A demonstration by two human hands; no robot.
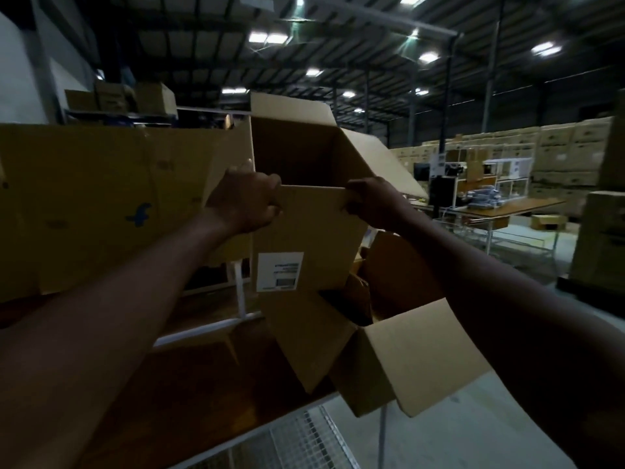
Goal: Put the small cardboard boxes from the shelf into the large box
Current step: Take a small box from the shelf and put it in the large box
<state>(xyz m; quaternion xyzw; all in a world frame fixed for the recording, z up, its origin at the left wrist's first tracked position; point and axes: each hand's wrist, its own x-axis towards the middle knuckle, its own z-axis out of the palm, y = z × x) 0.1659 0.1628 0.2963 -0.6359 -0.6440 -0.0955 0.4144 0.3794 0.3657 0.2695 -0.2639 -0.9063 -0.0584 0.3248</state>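
Observation:
Both hands hold an open brown cardboard box (311, 231) raised in the middle of the view. My left hand (248, 201) grips the left end of its near top edge, and my right hand (372, 201) grips the right end. The box's top flaps stand open, its lower flaps hang loose, and a white label sits on the near side. Below it, the large box (416, 353) stands with its flaps spread; a few small boxes (358, 292) show inside it. On the left, the shelf (236, 323) carries a wide brown box with a blue logo (101, 211).
A white metal shelf frame and a wire-mesh panel (304, 438) lie below the arms. At right, a wooden work table (507, 206) holds equipment, with stacked cartons (558, 157) along the far wall. More boxes sit on a high rack (135, 96) at the back left.

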